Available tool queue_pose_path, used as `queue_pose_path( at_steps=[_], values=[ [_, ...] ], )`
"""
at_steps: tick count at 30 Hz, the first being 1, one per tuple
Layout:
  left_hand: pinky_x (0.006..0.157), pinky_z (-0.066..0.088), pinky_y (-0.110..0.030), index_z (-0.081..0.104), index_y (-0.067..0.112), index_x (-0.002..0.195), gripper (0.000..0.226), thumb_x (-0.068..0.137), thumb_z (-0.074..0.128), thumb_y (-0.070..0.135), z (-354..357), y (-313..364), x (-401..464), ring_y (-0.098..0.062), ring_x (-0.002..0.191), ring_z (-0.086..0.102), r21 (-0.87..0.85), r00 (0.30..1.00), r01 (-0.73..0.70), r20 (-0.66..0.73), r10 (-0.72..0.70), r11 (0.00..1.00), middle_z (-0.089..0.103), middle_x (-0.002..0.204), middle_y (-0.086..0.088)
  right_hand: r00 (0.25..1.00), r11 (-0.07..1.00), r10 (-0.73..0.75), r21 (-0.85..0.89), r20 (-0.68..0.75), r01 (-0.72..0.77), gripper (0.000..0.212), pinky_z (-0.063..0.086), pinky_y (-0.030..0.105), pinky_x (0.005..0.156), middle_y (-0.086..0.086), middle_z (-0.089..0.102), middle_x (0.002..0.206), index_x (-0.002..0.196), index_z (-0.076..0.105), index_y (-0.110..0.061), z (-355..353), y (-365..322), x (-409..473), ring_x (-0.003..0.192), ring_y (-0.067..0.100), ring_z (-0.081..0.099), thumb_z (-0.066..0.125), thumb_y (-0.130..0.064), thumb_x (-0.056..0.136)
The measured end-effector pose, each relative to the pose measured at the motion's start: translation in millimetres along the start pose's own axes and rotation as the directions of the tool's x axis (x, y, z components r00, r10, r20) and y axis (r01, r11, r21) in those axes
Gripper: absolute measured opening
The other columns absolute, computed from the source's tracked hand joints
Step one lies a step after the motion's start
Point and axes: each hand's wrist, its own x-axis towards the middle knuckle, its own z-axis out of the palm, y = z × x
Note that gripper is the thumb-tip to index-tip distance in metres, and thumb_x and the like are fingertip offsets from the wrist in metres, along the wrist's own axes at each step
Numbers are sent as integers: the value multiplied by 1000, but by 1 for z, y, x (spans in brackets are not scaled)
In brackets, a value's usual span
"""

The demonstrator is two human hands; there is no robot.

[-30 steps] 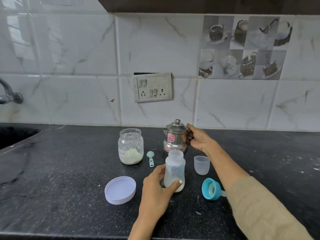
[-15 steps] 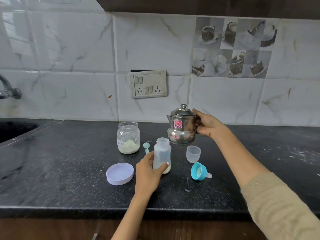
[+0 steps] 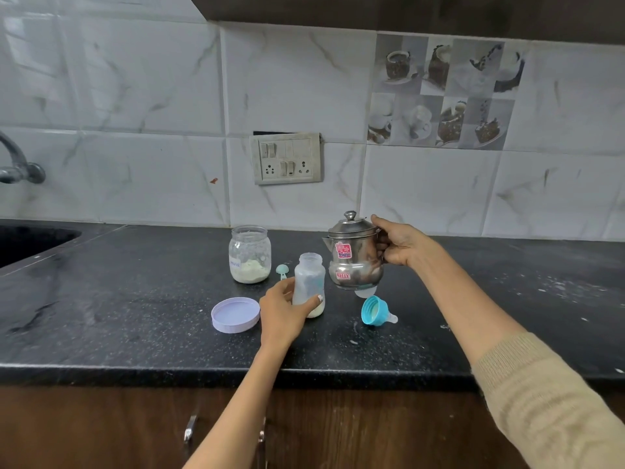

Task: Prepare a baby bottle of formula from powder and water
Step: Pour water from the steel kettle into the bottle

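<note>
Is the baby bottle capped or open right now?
Open. The baby bottle has a bare mouth; its teal nipple cap lies on the counter.

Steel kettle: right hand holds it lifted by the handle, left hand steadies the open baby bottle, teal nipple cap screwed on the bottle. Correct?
Wrong on the cap. The head view shows the teal nipple cap lying on the black countertop, right of the open clear plastic baby bottle. The rest stands.

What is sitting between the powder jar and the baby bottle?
A small green scoop lies on the counter between the powder jar and the baby bottle. The head view shows it.
</note>
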Motion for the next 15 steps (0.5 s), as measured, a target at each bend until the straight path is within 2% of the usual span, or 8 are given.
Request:
queue_pose_path(
  at_steps=[3, 7, 10, 15],
  values=[
    [85, 46, -24, 61, 8, 118, 58, 66, 82, 23, 0, 0, 0, -14, 103, 61, 6, 1000, -4, -7, 4, 1000, 67, 115, -6, 1000, 999, 8, -41, 3, -8, 27, 47, 23, 46, 3, 44, 68, 73, 51, -13, 2, 4, 2, 57, 14, 42, 58, -29, 92],
    [85, 46, -24, 61, 8, 118, 58, 66, 83, 24, 0, 0, 0, -14, 101, 61, 4, 1000, -4, -8, 4, 1000, 67, 115, -6, 1000, 997, -6, -77, 9, 6, 28, 47, 22, 44, 4, 45, 67, 71, 51, -12, 4, 7, 2, 57, 15, 44, 58, -29, 93],
    [86, 47, -25, 61, 9, 118, 58, 66, 83, 24, 0, 0, 1, -14, 103, 61, -6, 1000, 0, -4, 0, 1000, 67, 115, -6, 1000, 994, -21, -103, -1, 21, 29, 46, 27, 51, 4, 44, 67, 69, 51, -13, 4, 9, 6, 57, 14, 42, 59, -30, 92],
    [86, 48, -26, 61, 9, 117, 58, 65, 83, 23, 0, -3, 2, -14, 103, 61, -19, 1000, 5, -9, -5, 1000, 67, 116, -6, 999, 991, -32, -131, -12, 30, 32, 39, 26, 57, 2, 40, 64, 65, 49, -14, 5, 9, 12, 55, 13, 35, 62, -32, 89]
  ],
)
